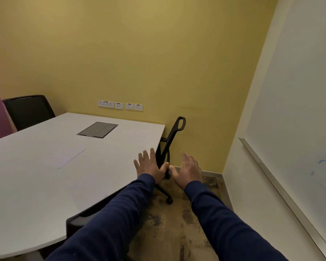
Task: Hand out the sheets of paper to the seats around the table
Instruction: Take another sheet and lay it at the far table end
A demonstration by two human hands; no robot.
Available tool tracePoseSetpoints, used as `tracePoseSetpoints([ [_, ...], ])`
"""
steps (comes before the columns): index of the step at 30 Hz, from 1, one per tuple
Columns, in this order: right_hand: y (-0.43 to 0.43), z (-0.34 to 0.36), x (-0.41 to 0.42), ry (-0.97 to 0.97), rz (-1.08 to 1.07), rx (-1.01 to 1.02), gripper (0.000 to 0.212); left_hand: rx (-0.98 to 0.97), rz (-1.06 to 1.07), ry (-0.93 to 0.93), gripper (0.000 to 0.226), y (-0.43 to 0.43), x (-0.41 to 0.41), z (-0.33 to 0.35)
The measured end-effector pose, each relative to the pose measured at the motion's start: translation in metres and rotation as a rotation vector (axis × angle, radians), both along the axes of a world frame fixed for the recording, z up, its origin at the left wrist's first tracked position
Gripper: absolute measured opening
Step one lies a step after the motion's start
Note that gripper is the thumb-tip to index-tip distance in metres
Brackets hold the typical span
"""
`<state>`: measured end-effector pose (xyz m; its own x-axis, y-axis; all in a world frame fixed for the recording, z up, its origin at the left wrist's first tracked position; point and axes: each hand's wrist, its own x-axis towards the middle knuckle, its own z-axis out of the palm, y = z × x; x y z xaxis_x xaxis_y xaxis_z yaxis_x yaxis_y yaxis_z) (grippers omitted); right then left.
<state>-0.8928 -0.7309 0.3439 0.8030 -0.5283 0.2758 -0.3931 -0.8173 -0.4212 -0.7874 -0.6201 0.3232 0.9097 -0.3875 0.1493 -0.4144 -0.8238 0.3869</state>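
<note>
Both arms out in dark blue sleeves, palms down, fingers spread. Left hand [150,166] over the bench [36,194] near its right edge; can't tell if it touches. Right hand [188,169] just past that edge, over the carpet [167,232], grip released, holding nothing. Left grip also released, empty. One sheet of paper [64,157] lies flat on the bench, left of the left hand, w/ the grey cable hatch [97,129] beyond it. Black chair [169,146] tucked at the bench's right edge, just behind the hands; another chair [29,110] at the far-left side. Wall sockets [120,105] above the bench's far edge.
</note>
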Motion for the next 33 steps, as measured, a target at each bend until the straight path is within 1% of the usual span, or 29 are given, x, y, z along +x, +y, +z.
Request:
tracePoseSetpoints([
  [4, 0.041, 0.010, -0.029, -0.021, 0.022, 0.014, 0.078, 0.025, 0.026, -0.055, 0.094, 0.059, -0.017, 0.010],
  [7, 0.068, 0.016, -0.040, -0.041, 0.038, 0.022, 0.078, 0.037, 0.051, -0.053, 0.094, 0.097, -0.024, 0.009],
  [14, 0.132, 0.014, -0.036, -0.020, 0.065, 0.027, 0.077, 0.057, 0.081, -0.072, 0.092, 0.177, -0.027, -0.005],
  [20, 0.230, 0.005, 0.003, -0.007, 0.104, 0.017, 0.077, 0.048, 0.122, -0.059, 0.092, 0.279, 0.003, -0.005],
  [28, 0.411, -0.014, 0.088, -0.004, 0.125, 0.086, 0.076, 0.022, 0.180, -0.048, 0.089, 0.470, 0.076, -0.015],
  [33, 0.510, -0.028, 0.141, 0.049, 0.190, 0.115, 0.076, 0.027, 0.249, -0.008, 0.086, 0.577, 0.113, -0.023],
])
